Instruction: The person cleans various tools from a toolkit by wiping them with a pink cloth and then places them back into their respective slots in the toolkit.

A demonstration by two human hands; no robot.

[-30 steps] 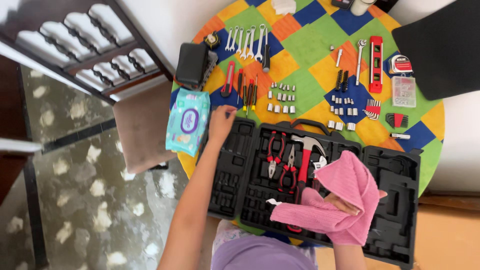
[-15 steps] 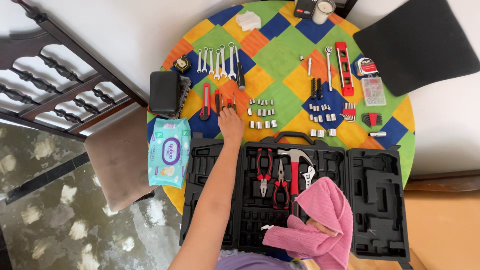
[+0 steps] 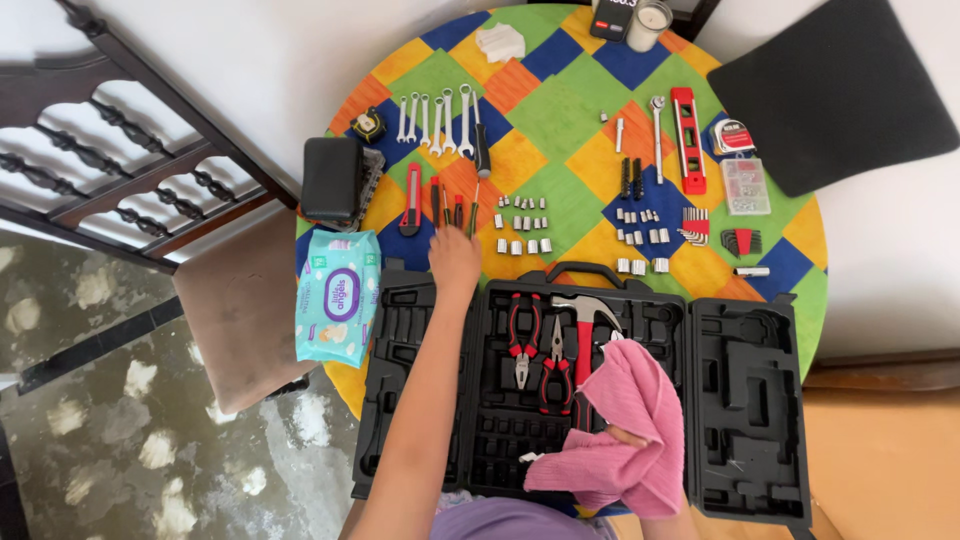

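My left hand (image 3: 455, 256) reaches over the open black tool case (image 3: 745, 400) to a row of small screwdrivers (image 3: 447, 205) on the chequered round table (image 3: 560, 110). Its fingers are closed on one screwdriver (image 3: 473, 208), which lies tilted away from the row. My right hand (image 3: 627, 438) is near the case's front edge, gripping a pink cloth (image 3: 630, 400) that drapes over the case's middle. A red-handled hammer (image 3: 585, 318) and red-and-black pliers (image 3: 525, 340) sit in the case beside the cloth.
A wipes pack (image 3: 338, 295) and a small black box (image 3: 332, 180) lie at the table's left. Wrenches (image 3: 440, 112), sockets (image 3: 520, 222), a red level (image 3: 688, 140), a tape measure (image 3: 735, 135) and hex keys (image 3: 742, 240) are spread out. A chair (image 3: 240, 310) stands left, a black mat (image 3: 835, 90) right.
My left hand moved from beside the wipes pack to the screwdrivers, then drew back a little with one screwdriver tilted. My right hand bunched the pink cloth lower. The view shifted.
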